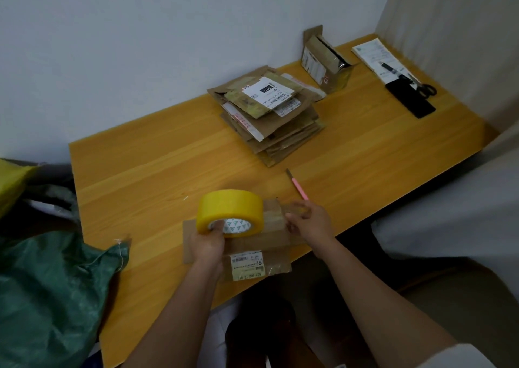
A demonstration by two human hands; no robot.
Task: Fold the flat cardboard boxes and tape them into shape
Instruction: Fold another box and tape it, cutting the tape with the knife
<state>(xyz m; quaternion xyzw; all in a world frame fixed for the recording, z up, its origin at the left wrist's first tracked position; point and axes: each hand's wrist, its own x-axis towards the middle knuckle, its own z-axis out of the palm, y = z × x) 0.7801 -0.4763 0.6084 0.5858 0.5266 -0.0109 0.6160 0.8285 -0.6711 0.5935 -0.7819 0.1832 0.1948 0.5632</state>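
Left hand (pixel 206 242) grips the yellow tape roll (pixel 230 212), with a finger hooked into the roll's core, and holds it just above a flattened cardboard box (pixel 254 248) at the near edge of the tabletop (pixel 157 157). Right hand (pixel 309 221) is beside the roll, its fingers curled and pinching the free end of the tape strip (pixel 276 216), which stretches from the roll across the box's brown flap. A white shipping label (pixel 247 263) sits on the near part of this box, which overhangs the tabletop's edge slightly.

Just beyond the right hand lies a pink utility knife (pixel 297 185), its blade end pointing away from the person. Farther back, near the wall, is a stack of flat cardboard boxes (pixel 269 114) with labels on top. Behind the stack stands a folded box (pixel 325 60), open on one side. At the far right corner lie a sheet of printed paper (pixel 373 54), a pen (pixel 389 68), black scissors (pixel 425 88) and a dark phone (pixel 410 102). A green woven bag (pixel 50 289) slumps against the left end of the tabletop.
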